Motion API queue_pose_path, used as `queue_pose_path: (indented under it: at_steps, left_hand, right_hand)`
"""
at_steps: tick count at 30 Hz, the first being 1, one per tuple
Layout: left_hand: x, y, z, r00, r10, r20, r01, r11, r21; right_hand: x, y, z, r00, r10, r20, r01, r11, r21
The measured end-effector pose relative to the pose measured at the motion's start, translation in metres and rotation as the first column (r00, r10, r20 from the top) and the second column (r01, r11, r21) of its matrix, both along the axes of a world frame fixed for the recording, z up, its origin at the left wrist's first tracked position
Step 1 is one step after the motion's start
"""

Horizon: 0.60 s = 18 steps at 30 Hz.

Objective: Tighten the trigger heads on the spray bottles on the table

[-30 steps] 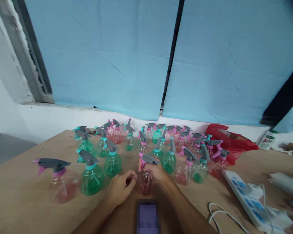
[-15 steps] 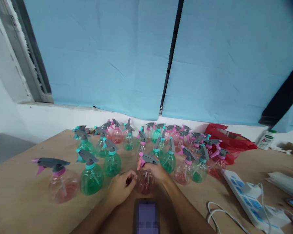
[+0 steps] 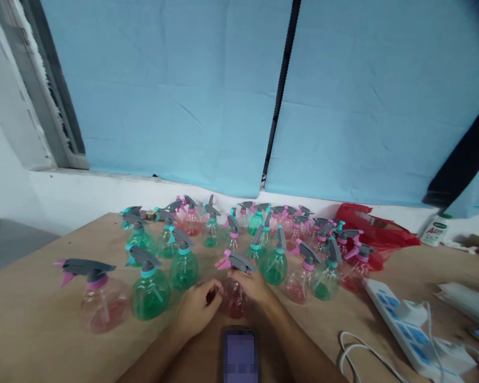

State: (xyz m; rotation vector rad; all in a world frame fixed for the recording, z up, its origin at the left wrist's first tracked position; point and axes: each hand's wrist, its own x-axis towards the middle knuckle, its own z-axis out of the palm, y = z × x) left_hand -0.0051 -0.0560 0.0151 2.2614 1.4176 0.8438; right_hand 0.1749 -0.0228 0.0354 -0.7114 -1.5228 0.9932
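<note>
A pink spray bottle with a grey and pink trigger head stands on the wooden table right in front of me. My right hand is closed around its neck just under the trigger head. My left hand is curled against the bottle's left side, fingers bent at its body. Behind it stand several green and pink spray bottles, among them a green one and a pink one to the left.
A phone lies at the near edge between my forearms. At the right are a white power strip with cables, a red plastic bag, a white bottle and papers. Blue sheeting covers the wall behind.
The trigger head of the held pink bottle has swung to the left and a little farther from me. Both hands stay on the bottle.
</note>
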Motion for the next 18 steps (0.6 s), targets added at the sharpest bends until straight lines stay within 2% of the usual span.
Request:
queue_pose_path:
  at_steps: [5,7,9,11,14,18]
  left_hand:
    - [-0.003,0.002,0.001,0.999,0.037,0.014,-0.037,0.999,-0.020]
    - [-0.004,0.003,0.001,0.998,0.059,0.002,-0.059,0.998,-0.025]
    - [-0.004,0.005,0.001,0.996,0.083,-0.039,-0.085,0.995,-0.045]
    - [-0.004,0.007,0.001,0.985,0.113,-0.129,-0.124,0.989,-0.084]
    - [-0.005,0.010,0.001,0.952,0.133,-0.275,-0.173,0.976,-0.128]
    - [-0.006,0.011,0.002,0.937,0.097,-0.335,-0.151,0.978,-0.141]
  right_hand:
    - [-0.009,-0.010,-0.016,0.985,-0.079,-0.152,0.096,0.989,0.109]
    - [-0.012,-0.012,-0.021,0.982,-0.122,-0.144,0.145,0.976,0.161]
    - [-0.014,-0.011,-0.023,0.967,-0.239,-0.086,0.253,0.945,0.207]
    - [-0.016,-0.008,-0.019,0.932,-0.361,-0.011,0.349,0.893,0.282]
    - [-0.020,-0.001,-0.007,0.879,-0.473,0.055,0.419,0.822,0.386]
    - [-0.028,0.008,0.014,0.846,-0.524,0.099,0.451,0.802,0.392]
